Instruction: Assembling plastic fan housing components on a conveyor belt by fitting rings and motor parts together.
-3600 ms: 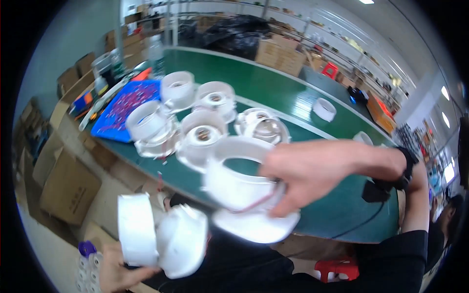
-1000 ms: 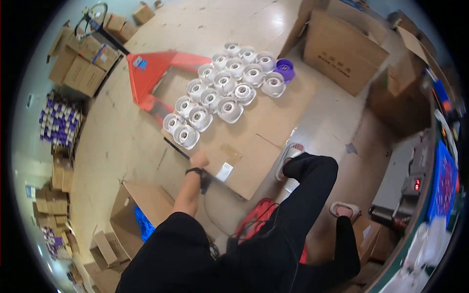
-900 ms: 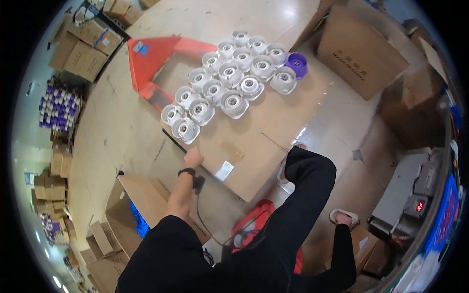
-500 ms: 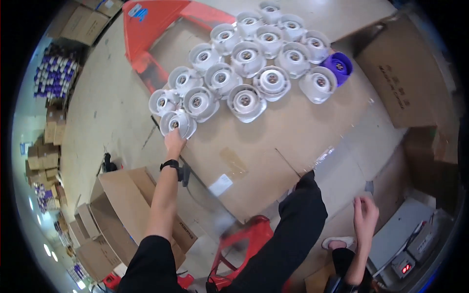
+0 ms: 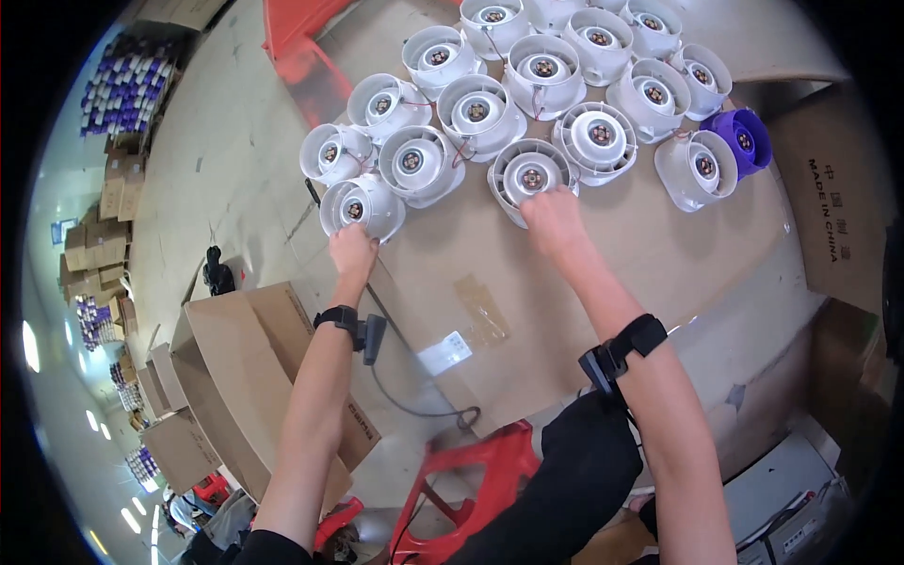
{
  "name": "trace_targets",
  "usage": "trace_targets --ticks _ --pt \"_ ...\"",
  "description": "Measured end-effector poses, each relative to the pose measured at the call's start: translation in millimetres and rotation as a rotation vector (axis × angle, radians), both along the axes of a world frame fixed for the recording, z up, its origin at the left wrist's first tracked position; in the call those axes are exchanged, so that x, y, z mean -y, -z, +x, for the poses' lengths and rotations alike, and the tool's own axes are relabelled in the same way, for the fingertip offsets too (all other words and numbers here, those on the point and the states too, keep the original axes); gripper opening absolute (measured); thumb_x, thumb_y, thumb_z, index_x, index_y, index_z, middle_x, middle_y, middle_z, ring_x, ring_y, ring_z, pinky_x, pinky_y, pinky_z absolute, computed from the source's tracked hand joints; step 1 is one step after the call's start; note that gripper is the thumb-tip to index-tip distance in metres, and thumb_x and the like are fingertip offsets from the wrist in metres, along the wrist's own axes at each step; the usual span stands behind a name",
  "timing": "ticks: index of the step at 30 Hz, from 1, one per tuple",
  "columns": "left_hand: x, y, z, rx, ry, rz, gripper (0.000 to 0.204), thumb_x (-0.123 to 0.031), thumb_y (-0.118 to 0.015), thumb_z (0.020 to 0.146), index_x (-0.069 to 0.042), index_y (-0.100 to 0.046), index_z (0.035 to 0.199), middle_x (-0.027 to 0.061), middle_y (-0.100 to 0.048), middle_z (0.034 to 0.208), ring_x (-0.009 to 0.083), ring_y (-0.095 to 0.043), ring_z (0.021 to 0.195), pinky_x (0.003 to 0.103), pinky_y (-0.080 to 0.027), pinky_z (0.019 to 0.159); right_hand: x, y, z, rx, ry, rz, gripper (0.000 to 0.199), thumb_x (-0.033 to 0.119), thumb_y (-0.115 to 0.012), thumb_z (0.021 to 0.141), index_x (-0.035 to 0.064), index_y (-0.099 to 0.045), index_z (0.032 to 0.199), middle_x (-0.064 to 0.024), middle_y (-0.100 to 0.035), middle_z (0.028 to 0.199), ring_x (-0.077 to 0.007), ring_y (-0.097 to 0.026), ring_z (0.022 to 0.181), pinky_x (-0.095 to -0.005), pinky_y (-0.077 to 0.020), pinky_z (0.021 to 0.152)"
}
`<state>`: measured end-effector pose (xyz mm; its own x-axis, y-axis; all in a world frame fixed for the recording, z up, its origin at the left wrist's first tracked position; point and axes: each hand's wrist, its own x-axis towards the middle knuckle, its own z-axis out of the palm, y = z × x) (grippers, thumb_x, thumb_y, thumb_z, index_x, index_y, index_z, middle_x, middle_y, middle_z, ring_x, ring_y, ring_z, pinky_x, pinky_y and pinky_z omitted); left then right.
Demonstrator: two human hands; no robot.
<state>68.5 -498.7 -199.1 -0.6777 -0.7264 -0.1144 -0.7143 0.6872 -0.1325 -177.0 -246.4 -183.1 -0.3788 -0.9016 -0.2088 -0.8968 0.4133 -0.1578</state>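
Many white round housings stand in rows on a cardboard sheet [image 5: 527,311], each with a small motor-like core in its middle and some with thin red wires. My left hand [image 5: 354,252] is closed on the near rim of the leftmost front white round housing [image 5: 369,209]. Further right, my right hand [image 5: 556,218] has its fingers curled over the near rim of another white round housing [image 5: 508,179]; its fingertips are partly hidden. A single purple housing [image 5: 753,141] stands at the right end of the group. Black straps with small devices circle both my wrists.
An open cardboard box [image 5: 235,348] stands at left, a larger carton [image 5: 833,207] at right. A red plastic stool [image 5: 471,471] is beside my leg. A red metal frame [image 5: 306,71] lies beyond the sheet, and a dark cable [image 5: 419,411] runs along the floor. Stacked cartons line the far left.
My right hand has come from the lower right up to a front housing. My left hand stays at the same housing. The view has shifted, and the housings appear larger.
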Motion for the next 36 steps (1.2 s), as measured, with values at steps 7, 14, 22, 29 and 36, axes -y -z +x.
trace_targets --ticks 7,14,22,29,36 --pt "-78.4 11.9 26.4 -0.090 -0.046 0.108 0.018 -0.024 -0.075 0.075 -0.006 -0.074 0.078 0.0196 -0.069 0.082 0.0385 -0.068 0.080 0.047 -0.054 0.073 -34.6 42.7 -8.9 -0.130 -0.098 -0.190 0.009 0.011 -0.067 0.076 0.0167 -0.074 0.077 -0.0049 -0.074 0.082 -0.0202 -0.071 0.078 -0.0377 -0.0467 0.087" --pt "-242.2 -21.6 69.7 -0.246 0.219 0.382 0.013 -0.017 -0.075 0.076 -0.006 -0.071 0.082 0.0160 -0.067 0.082 0.0388 -0.065 0.078 0.049 -0.051 0.072 -145.5 27.5 -9.1 -0.090 -0.285 -0.088 0.007 0.013 -0.066 0.075 0.0154 -0.072 0.072 -0.0040 -0.073 0.080 -0.0192 -0.070 0.087 -0.0391 -0.0461 0.087" --pt "-225.5 -102.7 90.0 -0.265 -0.262 1.079 0.033 -0.011 -0.081 0.076 0.004 -0.071 0.104 0.0132 -0.074 0.096 0.0266 -0.072 0.091 0.042 -0.056 0.079 -229.9 -121.9 10.6 0.410 0.341 -0.083 0.017 0.015 -0.069 0.073 -0.0003 -0.071 0.080 -0.0199 -0.070 0.083 -0.0382 -0.069 0.083 -0.0481 -0.0541 0.078" --pt "-273.4 -259.1 10.7 -0.424 0.358 1.103 0.033 -0.012 -0.080 0.077 0.006 -0.070 0.103 0.0155 -0.075 0.092 0.0230 -0.072 0.086 0.038 -0.056 0.078 -328.0 -293.4 72.6 0.225 0.812 -0.151 0.023 0.017 -0.070 0.069 -0.0005 -0.070 0.084 -0.0235 -0.070 0.085 -0.0407 -0.069 0.083 -0.0508 -0.0543 0.073" --pt "-427.4 -362.7 22.8 -0.533 1.079 1.120 0.025 -0.015 -0.079 0.077 0.003 -0.070 0.092 0.0144 -0.073 0.087 0.0298 -0.071 0.080 0.039 -0.054 0.075 -330.9 -455.5 107.0 -0.501 0.486 -0.445 0.028 0.029 -0.079 0.059 0.0089 -0.076 0.078 -0.0163 -0.070 0.082 -0.0314 -0.067 0.079 -0.0487 -0.0520 0.072"
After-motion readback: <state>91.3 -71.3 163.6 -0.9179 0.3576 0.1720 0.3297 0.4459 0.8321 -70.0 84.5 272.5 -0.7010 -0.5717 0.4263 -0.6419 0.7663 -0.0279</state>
